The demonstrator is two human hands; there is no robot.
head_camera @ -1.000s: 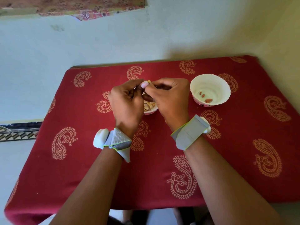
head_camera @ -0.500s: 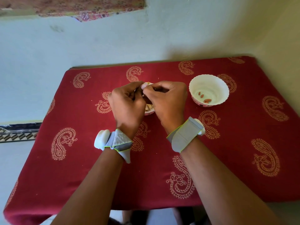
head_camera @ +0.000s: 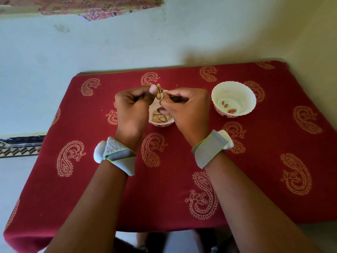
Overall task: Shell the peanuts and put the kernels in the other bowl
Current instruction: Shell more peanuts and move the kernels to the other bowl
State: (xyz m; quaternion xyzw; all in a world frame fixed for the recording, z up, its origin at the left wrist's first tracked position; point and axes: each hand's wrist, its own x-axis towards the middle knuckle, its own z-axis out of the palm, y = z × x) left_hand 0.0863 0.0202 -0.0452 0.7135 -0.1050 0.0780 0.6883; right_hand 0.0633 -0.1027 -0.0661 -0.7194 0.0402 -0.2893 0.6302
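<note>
My left hand [head_camera: 134, 105] is curled, thumb and fingertips pinching a split peanut [head_camera: 159, 93] that stands just above the near bowl [head_camera: 161, 123]. That bowl sits between my two hands on the red cloth [head_camera: 73, 179] and holds a heap of pale shells and pods; I cannot tell how many are unopened. My right hand [head_camera: 187, 108] is curled too, its fingertips drawn together beside the peanut, but I cannot tell whether they hold a piece of shell or a kernel. Further right, well apart, the white bowl [head_camera: 233, 88] has only five or so reddish kernels [head_camera: 228, 107] on its floor. I judge the work early: few kernels delivered, this one not yet freed and carried across.
</note>
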